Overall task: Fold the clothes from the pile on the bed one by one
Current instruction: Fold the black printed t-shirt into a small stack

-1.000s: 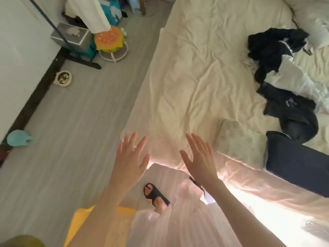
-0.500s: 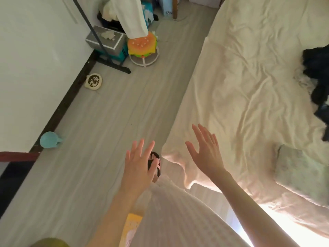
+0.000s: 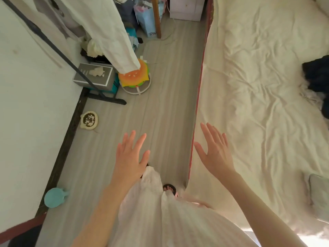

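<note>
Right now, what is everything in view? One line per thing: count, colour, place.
bed: one, cream sheet, right
pile of clothes: one, dark, bed's right edge
folded item: one, pale, bed lower right
burger stool: one, orange and green, floor
bowl: one, cream, floor by wall
grey box: one, under rack
clothes rack: one, black, left
hanging garment: one, white, on rack
teal object: one, floor lower left
left hand: open, over floor
right hand: open, at bed's edge

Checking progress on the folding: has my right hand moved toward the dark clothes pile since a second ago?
No. The right hand now hovers open at the cream bed sheet's left edge, away from the dark clothes pile.
</note>
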`<state>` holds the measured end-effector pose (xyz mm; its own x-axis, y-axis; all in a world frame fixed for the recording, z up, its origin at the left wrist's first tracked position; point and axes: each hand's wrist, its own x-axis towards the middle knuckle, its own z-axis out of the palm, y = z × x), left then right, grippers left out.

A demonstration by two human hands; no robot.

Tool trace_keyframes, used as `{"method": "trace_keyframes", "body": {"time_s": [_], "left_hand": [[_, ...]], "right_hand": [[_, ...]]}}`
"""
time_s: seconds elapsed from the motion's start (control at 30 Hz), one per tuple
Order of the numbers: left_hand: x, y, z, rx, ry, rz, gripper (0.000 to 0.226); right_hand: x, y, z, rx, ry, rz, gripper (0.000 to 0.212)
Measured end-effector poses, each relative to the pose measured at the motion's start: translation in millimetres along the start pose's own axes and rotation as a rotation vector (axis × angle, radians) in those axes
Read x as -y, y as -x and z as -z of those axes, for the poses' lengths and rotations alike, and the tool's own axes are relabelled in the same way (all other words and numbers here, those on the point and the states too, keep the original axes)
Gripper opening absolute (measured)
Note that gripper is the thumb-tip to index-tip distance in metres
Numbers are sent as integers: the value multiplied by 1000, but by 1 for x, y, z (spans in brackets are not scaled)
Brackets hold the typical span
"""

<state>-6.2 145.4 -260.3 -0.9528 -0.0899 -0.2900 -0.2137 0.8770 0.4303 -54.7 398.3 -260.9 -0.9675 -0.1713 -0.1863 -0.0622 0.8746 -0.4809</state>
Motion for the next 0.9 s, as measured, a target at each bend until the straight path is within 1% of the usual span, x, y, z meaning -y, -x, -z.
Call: {"method": "trace_keyframes", "body": {"time_s": [0.13, 0.27, 0.4, 0.5, 0.6, 0.7, 0.8, 0.9], "left_hand": [[25, -86, 26, 54, -19, -48, 54], [30, -190, 64, 92, -76, -192, 54], [1, -284, 96, 117, -179, -400, 51], [-35, -336, 98, 175, -232, -523, 52], [-79, -375, 84, 264, -268, -635, 52], [-126, -416, 60, 336, -325, -742, 53], [-191, -469, 35, 335, -346, -812, 53], [-270, -518, 7, 351, -378, -836, 54]], "right_hand": [[21, -70, 2, -36, 19, -44, 62], [41, -141, 8, -90, 59, -163, 61], [51, -200, 19, -148, 63, -265, 62], [41, -223, 32, -217, 11, -376, 63], [14, -238, 47, -278, -24, -502, 62], [-30, -254, 63, -304, -21, -618, 63], [-89, -281, 91, -305, -6, -691, 63], [-152, -313, 132, -314, 3, -746, 64]]}}
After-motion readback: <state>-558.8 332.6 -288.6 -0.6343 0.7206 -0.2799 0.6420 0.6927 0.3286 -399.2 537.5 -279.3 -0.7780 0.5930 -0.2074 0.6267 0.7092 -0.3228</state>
